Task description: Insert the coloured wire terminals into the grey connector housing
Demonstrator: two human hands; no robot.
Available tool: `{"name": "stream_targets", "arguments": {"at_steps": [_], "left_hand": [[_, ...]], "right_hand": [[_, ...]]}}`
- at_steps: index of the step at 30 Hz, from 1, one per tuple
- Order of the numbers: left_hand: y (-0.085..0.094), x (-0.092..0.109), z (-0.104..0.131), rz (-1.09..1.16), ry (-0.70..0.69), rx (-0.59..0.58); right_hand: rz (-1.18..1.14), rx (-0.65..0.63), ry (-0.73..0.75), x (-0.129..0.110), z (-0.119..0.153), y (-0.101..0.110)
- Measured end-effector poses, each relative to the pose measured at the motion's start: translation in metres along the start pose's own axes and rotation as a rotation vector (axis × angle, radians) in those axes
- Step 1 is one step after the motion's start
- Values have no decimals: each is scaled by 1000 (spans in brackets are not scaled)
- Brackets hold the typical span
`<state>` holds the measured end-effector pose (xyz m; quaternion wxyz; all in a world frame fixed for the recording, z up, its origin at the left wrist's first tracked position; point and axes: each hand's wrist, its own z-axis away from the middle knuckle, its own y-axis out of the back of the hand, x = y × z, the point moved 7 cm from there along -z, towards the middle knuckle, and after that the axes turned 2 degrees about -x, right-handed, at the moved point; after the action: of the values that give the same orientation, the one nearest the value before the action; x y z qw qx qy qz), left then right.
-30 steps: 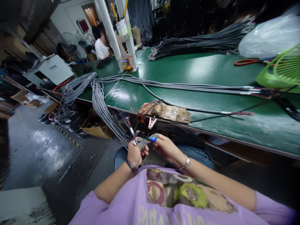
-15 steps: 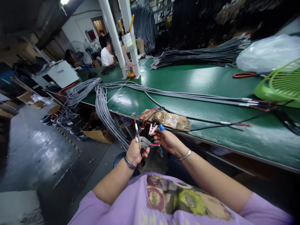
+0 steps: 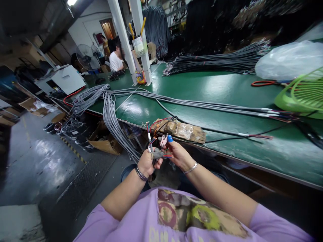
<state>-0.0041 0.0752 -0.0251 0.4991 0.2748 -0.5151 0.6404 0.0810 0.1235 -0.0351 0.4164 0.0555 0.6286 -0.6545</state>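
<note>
Grey cable ends with red, blue and black wires sticking out are gripped in my left hand, below the table's front edge. Close beside it on the right, my right hand has its fingers closed round a pale pink clip; blue tape covers its thumb or a fingertip. One cable end with a white sleeve points up from my left hand. Just beyond the hands, a wooden block wrapped in tape lies at the table edge, with red and black wires at its left end.
Long grey cables run along the green table and hang over its front edge at the left. A black cable bundle, plastic bag and green fan lie behind. A person sits beyond white posts.
My right hand has moved left with the pink clip, closer to my left hand and the cable ends. My left hand has shifted slightly right.
</note>
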Motion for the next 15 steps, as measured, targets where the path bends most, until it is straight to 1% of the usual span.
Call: {"name": "stream_targets", "arguments": {"at_steps": [2,4,11,15], "left_hand": [[-1,-1,0,-15,12,-6],[-1,-2,-1,-26,15,-8],[-1,3,3,-36,-9,16],[-4,5,13,-79,-42,17]], "right_hand": [[1,37,10,-1,0,2],[-2,49,18,-1,0,2],[-49,9,-56,2,5,0],[-60,-66,-113,3,10,-3]]}}
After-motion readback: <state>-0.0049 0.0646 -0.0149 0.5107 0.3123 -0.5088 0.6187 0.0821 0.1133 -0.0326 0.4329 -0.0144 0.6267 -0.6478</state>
